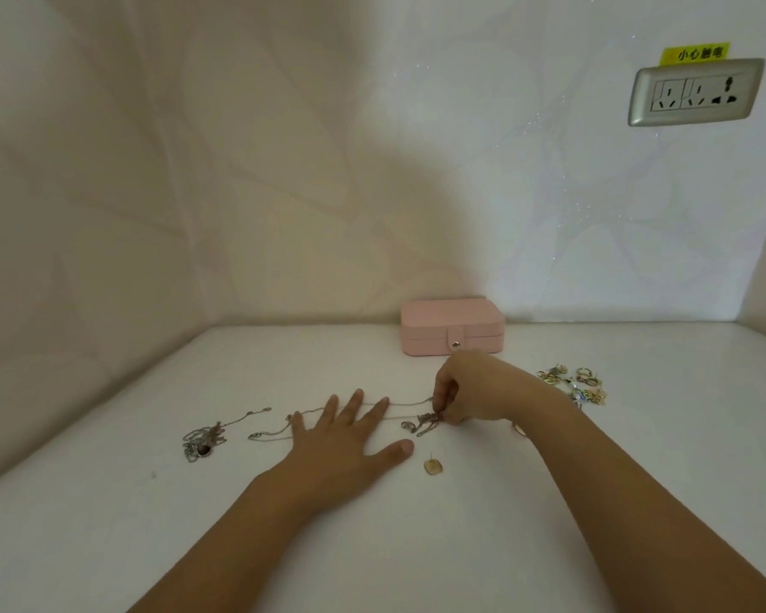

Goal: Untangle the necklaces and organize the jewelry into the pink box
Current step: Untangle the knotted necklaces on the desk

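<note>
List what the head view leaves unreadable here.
- Inside of the box: lid shut, head view.
- Part of the chain: covered by the left hand lying flat on it.
- Strands in the tangle: too small, partly behind the pinching right hand.
- Pieces in the earring pile: too small and blurred to count.

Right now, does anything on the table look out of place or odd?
Yes. A small gold pendant lies alone, off any chain, just on the near side of the tangle that the right hand pinches. A second knotted clump sits apart at the far left. The pink box is shut.
</note>
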